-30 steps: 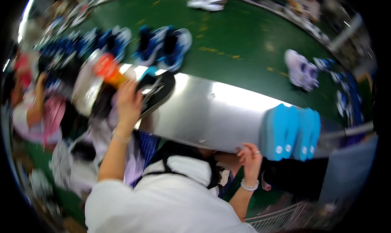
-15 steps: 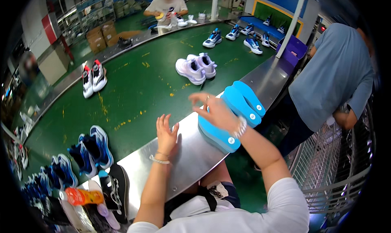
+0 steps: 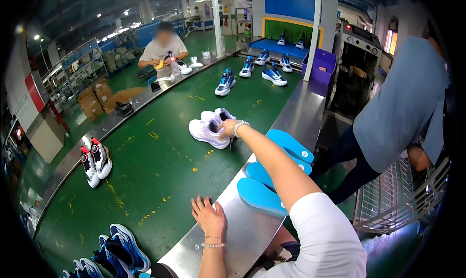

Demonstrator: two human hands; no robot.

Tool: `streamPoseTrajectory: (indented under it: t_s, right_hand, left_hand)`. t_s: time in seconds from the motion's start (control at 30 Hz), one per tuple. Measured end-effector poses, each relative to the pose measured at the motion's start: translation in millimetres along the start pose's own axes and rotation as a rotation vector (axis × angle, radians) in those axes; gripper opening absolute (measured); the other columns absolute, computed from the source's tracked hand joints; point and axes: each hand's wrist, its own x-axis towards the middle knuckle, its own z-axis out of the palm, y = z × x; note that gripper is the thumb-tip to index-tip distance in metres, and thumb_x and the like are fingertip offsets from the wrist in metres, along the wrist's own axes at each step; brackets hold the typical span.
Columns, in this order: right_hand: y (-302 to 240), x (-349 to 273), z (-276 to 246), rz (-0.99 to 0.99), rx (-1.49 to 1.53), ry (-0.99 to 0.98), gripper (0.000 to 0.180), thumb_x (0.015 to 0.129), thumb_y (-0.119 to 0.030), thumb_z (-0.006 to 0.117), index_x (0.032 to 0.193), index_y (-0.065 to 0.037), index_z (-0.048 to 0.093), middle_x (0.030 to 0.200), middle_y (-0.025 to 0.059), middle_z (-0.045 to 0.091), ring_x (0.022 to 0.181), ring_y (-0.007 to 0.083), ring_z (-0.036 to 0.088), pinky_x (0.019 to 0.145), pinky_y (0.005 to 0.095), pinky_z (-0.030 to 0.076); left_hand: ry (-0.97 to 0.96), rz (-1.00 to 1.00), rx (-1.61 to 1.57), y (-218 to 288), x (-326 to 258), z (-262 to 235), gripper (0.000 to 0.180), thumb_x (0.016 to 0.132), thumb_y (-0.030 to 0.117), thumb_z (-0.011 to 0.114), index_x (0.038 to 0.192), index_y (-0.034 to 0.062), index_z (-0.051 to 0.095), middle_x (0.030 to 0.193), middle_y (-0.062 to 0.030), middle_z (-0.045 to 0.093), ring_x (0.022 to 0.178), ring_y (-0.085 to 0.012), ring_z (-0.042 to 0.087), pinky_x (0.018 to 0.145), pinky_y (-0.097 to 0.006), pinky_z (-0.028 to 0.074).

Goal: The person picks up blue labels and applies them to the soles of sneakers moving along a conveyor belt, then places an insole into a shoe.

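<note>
Fingers, right: my right hand (image 3: 227,128) is stretched far out, fingers curled onto the heel end of the white-and-lilac sneakers (image 3: 209,129); whether they have truly closed on it I can't quite tell at this angle.
Fingers, left: my left hand (image 3: 208,216) lies flat and released on the steel tabletop (image 3: 242,229) edge, holding nothing.
Sneakers: on the green belt (image 3: 160,166), beyond the tabletop, ahead and left of my right fingers.
Long axis: along the pair, toes pointing left and slightly toward me, heels toward my right hand.
Nearer hand: right, by far.
Beside my arm: blue insoles (image 3: 272,181) stacked on the tabletop.
</note>
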Motion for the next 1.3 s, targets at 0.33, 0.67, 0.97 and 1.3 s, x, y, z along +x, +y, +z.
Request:
streamPoseTrajectory:
  t_s: [0.33, 0.67, 0.97, 1.3]
  right_hand:
    - [-166, -89, 12, -0.292, 0.027, 0.006, 0.041, 0.068, -0.045, 0.059, 0.071, -0.004, 0.063, 0.067, 0.0130, 0.062, 0.065, 0.0254, 0.061, 0.062, 0.0351, 0.048]
    - [-295, -103, 87, -0.518, 0.203, -0.099, 0.041, 0.074, -0.036, 0.055, 0.101, -0.006, 0.057, 0.092, 0.0178, 0.060, 0.083, 0.0302, 0.058, 0.074, 0.0378, 0.045]
    - [-269, -184, 86, -0.714, 0.568, 0.431, 0.023, 0.078, -0.024, 0.051, 0.088, -0.005, 0.058, 0.089, 0.0095, 0.059, 0.080, 0.0280, 0.056, 0.076, 0.0362, 0.042]
    - [-45, -92, 16, -0.036, 0.131, 0.596, 0.044, 0.069, -0.019, 0.062, 0.111, -0.012, 0.049, 0.114, 0.0122, 0.046, 0.099, 0.0313, 0.049, 0.084, 0.0389, 0.042]
  left_hand:
    - [0.395, -0.098, -0.561, -2, 13, -9, 0.049, 0.080, 0.011, 0.051, 0.123, -0.0010, 0.032, 0.131, -0.0209, 0.026, 0.122, -0.0364, 0.024, 0.100, -0.042, 0.021]
    - [0.512, -0.138, -0.848, -25, -1, 24, 0.079, 0.076, 0.024, 0.060, 0.131, 0.0006, 0.009, 0.137, -0.0201, 0.011, 0.128, -0.0323, 0.012, 0.104, -0.037, 0.012]
    - [0.202, -0.256, -1.090, -72, 7, 84, 0.065, 0.077, 0.016, 0.058, 0.127, 0.0025, 0.020, 0.135, -0.0161, 0.016, 0.126, -0.0288, 0.018, 0.102, -0.036, 0.019]
    - [0.297, -0.074, -0.609, -2, 16, 4, 0.038, 0.074, 0.004, 0.049, 0.111, -0.0006, 0.044, 0.134, -0.0144, 0.019, 0.124, -0.0320, 0.021, 0.099, -0.039, 0.024]
